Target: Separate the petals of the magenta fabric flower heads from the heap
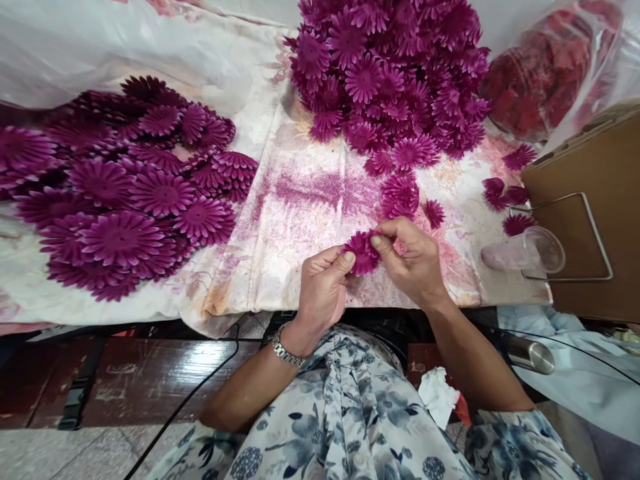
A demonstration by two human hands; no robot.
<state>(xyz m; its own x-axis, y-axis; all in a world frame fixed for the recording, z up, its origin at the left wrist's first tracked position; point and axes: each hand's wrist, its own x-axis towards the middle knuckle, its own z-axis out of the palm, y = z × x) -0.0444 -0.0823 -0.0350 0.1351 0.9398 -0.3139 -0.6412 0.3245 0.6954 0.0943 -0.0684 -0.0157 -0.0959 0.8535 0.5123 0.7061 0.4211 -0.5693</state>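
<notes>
A purple fabric flower (pixel 363 255) is held between my two hands near the table's front edge. My left hand (pixel 325 280) pinches its left side between thumb and fingers. On the opposite side, my right hand (pixel 407 257) grips the petals at the upper right. Just beyond my fingers lies a small stack of purple flowers (pixel 399 193), with a single loose purple flower (pixel 433 213) to its right. A tall heap of purple flowers (pixel 380 80) rises at the back. To the left spread larger, flat purple flower pieces (pixel 120 237) in overlapping stacks.
A stained cloth (pixel 280 267) dusted with purple specks covers the table. On the right are a clear plastic cup (pixel 545 250), a bent metal wire frame (pixel 600 233) and a cardboard box (pixel 590 200). Behind them sits a plastic bag of red petals (pixel 540 73).
</notes>
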